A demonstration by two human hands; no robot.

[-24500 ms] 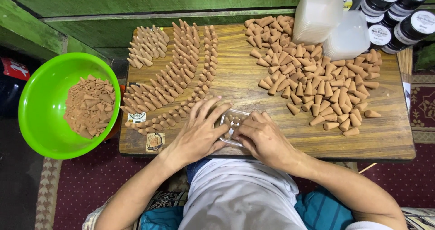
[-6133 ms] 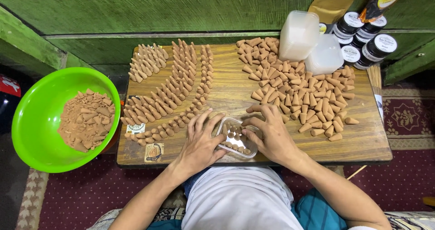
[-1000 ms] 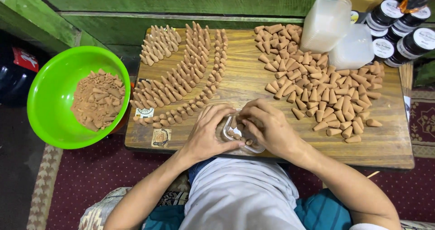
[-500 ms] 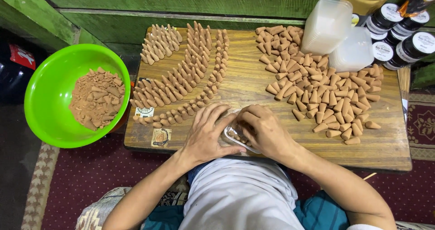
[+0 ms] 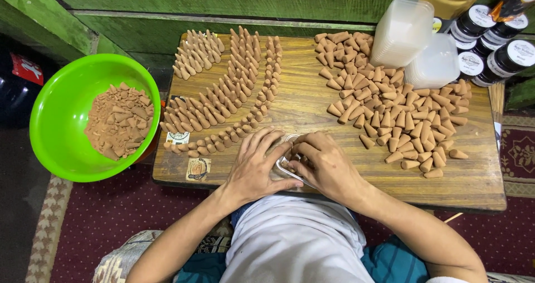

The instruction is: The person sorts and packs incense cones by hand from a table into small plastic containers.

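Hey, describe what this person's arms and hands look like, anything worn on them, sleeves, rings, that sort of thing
Both forearms are bare down to the wrists; no sleeve, watch or bracelet shows on them. The left hand and the right hand wear no gloves, and no ring is visible on the fingers that show. A white edge of cloth sits at the bottom right corner, possibly a short sleeve, but that is unclear.
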